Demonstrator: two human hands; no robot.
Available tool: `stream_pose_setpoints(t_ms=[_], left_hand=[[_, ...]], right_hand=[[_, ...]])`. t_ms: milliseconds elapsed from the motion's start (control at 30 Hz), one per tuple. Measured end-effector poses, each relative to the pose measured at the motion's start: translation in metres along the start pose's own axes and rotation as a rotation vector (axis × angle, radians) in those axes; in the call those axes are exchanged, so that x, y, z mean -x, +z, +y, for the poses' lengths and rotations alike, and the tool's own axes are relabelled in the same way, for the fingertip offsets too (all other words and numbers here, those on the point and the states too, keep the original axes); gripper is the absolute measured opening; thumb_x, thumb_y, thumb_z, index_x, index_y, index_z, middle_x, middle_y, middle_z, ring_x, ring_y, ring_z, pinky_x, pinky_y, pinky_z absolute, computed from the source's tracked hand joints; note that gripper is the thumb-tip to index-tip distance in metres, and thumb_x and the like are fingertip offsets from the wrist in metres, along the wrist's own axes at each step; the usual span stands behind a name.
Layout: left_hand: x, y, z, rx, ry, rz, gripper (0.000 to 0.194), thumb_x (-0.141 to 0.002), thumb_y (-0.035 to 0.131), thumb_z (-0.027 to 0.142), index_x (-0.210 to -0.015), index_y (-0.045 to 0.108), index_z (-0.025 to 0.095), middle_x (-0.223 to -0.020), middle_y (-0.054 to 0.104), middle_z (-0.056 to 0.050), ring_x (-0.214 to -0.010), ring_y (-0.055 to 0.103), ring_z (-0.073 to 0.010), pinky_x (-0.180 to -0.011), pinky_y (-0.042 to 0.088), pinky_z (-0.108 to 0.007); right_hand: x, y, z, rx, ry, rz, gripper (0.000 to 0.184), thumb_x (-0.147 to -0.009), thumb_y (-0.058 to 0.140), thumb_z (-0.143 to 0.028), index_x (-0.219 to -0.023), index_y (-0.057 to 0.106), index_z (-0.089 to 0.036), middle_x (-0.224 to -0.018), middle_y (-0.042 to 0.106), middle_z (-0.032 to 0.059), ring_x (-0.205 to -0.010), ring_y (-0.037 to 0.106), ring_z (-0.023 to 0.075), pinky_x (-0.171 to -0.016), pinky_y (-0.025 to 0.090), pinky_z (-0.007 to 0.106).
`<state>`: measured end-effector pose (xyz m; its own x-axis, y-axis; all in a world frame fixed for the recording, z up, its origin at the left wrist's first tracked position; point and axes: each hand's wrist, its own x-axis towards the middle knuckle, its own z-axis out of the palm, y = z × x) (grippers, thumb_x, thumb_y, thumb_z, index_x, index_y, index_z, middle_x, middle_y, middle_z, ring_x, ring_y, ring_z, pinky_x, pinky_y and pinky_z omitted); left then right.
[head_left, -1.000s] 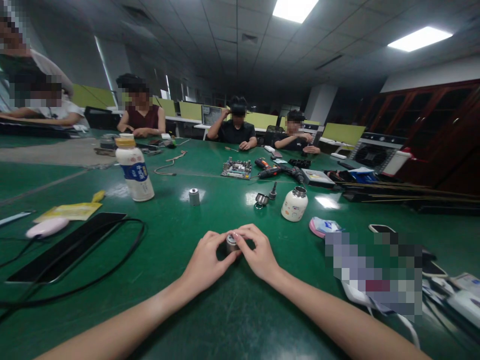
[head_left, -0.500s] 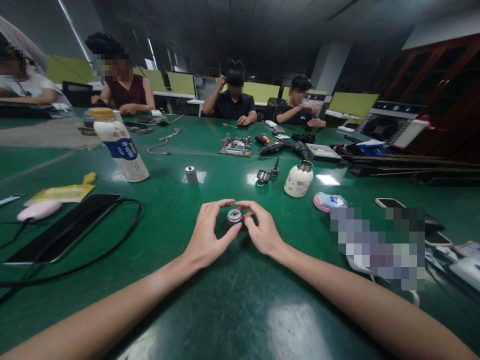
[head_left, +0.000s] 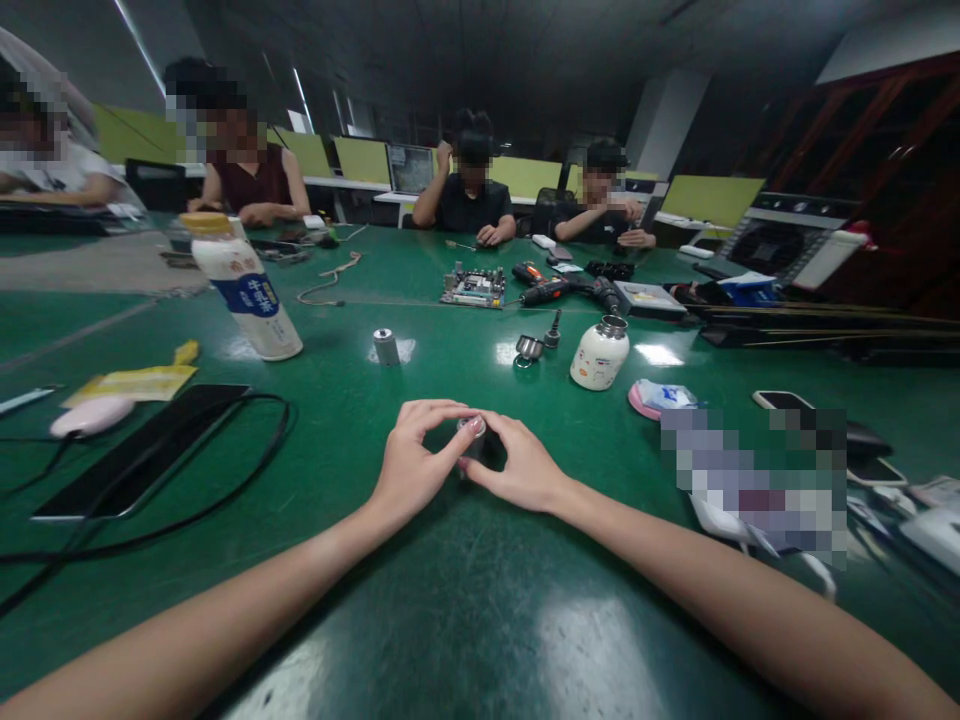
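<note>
Just in front of me at the middle of the table, a small grey metal cylinder (head_left: 475, 448), motor-like in shape, stands between my hands, partly hidden by fingers. The thumb of my left hand (head_left: 416, 455) presses on its top rim, and the fingers curl around its far side. My right hand (head_left: 525, 462) closes on it from the other side, thumb low on the near side. Farther off stands a similar silver cylinder (head_left: 386, 347) with a short stub on top. A steel cup-like lid (head_left: 529, 348) and a dark-tipped small part (head_left: 553, 332) lie beyond to the right.
A white steel-necked bottle (head_left: 600, 358) stands right. At left are a labelled drink bottle (head_left: 251, 300), a black tablet-like slab (head_left: 135, 455) and a looping cable (head_left: 247, 490). A circuit board (head_left: 474, 287) and power drill (head_left: 546, 290) lie farther back. Several people sit across the table.
My left thumb has moved up onto the cylinder's top. My right thumb has come down and in against its near side, covering more of it.
</note>
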<state>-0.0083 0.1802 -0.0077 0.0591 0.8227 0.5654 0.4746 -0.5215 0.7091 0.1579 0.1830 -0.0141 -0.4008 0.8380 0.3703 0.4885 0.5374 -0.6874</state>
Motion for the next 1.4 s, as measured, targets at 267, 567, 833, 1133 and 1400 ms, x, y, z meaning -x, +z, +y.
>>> stream_pose_setpoints(t_ms=[267, 567, 833, 1133, 1400], left_hand=[[-0.009, -0.012, -0.008, -0.112, -0.037, 0.144, 0.023, -0.086, 0.066, 0.045, -0.091, 0.079, 0.026, -0.092, 0.075, -0.003, -0.095, 0.061, -0.0224, -0.088, 0.047, -0.038], [-0.02, -0.036, -0.038, -0.544, -0.331, -0.114, 0.023, -0.082, 0.068, 0.049, -0.091, 0.082, 0.033, -0.098, 0.07, -0.01, -0.101, 0.049, -0.0336, -0.087, 0.04, -0.048], [-0.019, -0.033, -0.039, -0.431, -0.263, -0.033, 0.021, -0.081, 0.071, 0.048, -0.088, 0.082, 0.031, -0.094, 0.071, -0.009, -0.102, 0.051, -0.0326, -0.092, 0.038, -0.049], [-0.006, -0.009, -0.015, 0.033, 0.013, -0.012, 0.022, -0.081, 0.071, 0.048, -0.088, 0.081, 0.029, -0.085, 0.07, -0.004, -0.09, 0.059, -0.0216, -0.086, 0.046, -0.037], [-0.006, -0.007, -0.01, 0.063, 0.034, -0.037, 0.02, -0.083, 0.071, 0.045, -0.091, 0.08, 0.029, -0.084, 0.071, -0.003, -0.089, 0.059, -0.0207, -0.085, 0.046, -0.036]], right_hand=[[-0.004, -0.001, 0.002, -0.211, 0.109, -0.009, 0.037, -0.083, 0.072, -0.033, -0.117, 0.068, -0.019, -0.109, 0.074, 0.0052, -0.099, 0.067, 0.0215, -0.09, 0.05, 0.035], [-0.005, -0.005, 0.002, -0.244, 0.157, -0.003, 0.033, -0.081, 0.074, -0.032, -0.11, 0.071, -0.019, -0.105, 0.075, 0.0044, -0.096, 0.067, 0.02, -0.089, 0.05, 0.033], [-0.003, -0.005, 0.002, -0.247, 0.146, 0.023, 0.035, -0.08, 0.075, -0.032, -0.112, 0.073, -0.018, -0.11, 0.075, 0.0062, -0.098, 0.069, 0.0216, -0.09, 0.052, 0.034], [-0.003, -0.005, 0.004, -0.063, 0.073, -0.007, 0.037, -0.081, 0.076, -0.033, -0.117, 0.072, -0.023, -0.1, 0.076, 0.0036, -0.085, 0.065, 0.0201, -0.078, 0.048, 0.032], [-0.003, -0.005, 0.002, 0.007, 0.063, -0.029, 0.028, -0.083, 0.075, -0.035, -0.109, 0.073, -0.023, -0.091, 0.074, 0.0029, -0.081, 0.061, 0.0179, -0.074, 0.044, 0.029]])
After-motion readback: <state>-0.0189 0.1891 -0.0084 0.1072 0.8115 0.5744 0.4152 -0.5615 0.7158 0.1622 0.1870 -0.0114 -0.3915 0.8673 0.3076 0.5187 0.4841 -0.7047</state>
